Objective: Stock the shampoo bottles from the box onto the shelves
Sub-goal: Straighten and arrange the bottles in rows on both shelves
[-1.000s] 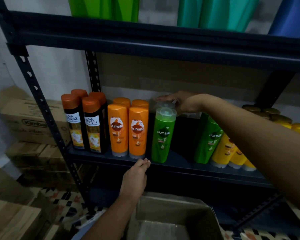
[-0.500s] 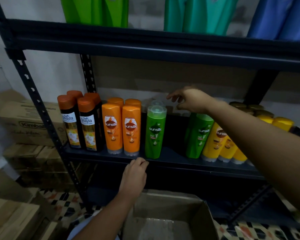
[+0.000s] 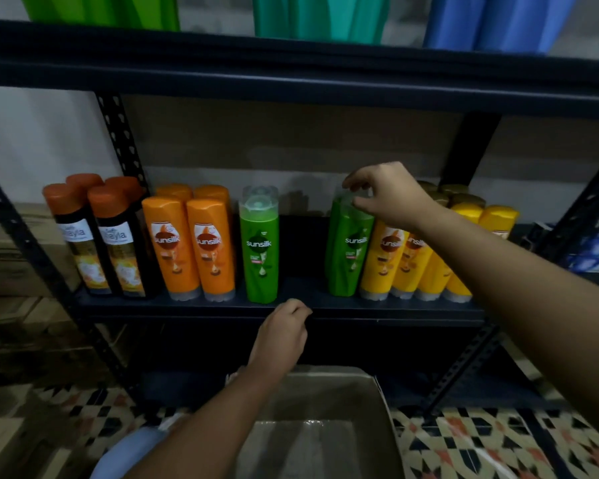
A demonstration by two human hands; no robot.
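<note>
Shampoo bottles stand in colour groups along the dark metal shelf (image 3: 325, 307) in front of us, and that rack is the biggest thing we see, its upper board carrying large green, teal and blue containers whose tops are cut off. Below us sits the open cardboard box (image 3: 329, 440), its inside dim; we cannot tell what it holds. Stacked cartons (image 3: 11, 257) lie to the left of the rack on a patterned tile floor (image 3: 491, 444).

On the shelf, from left to right, we see dark bottles with orange caps (image 3: 94, 236), then orange bottles (image 3: 192, 247), then a single upright green bottle (image 3: 259, 247). A gap follows, then a second green bottle (image 3: 348, 250), tilted slightly and touching the yellow bottles (image 3: 408, 261) beside it.

Our right hand (image 3: 391, 198) reaches over the cap of that second green bottle, fingers loosely curled downward around its top; whether they actually grip it we cannot tell. Our left hand (image 3: 281, 337) rests at the shelf's front edge just below the first green bottle, fingers curled, holding nothing we can see.
</note>
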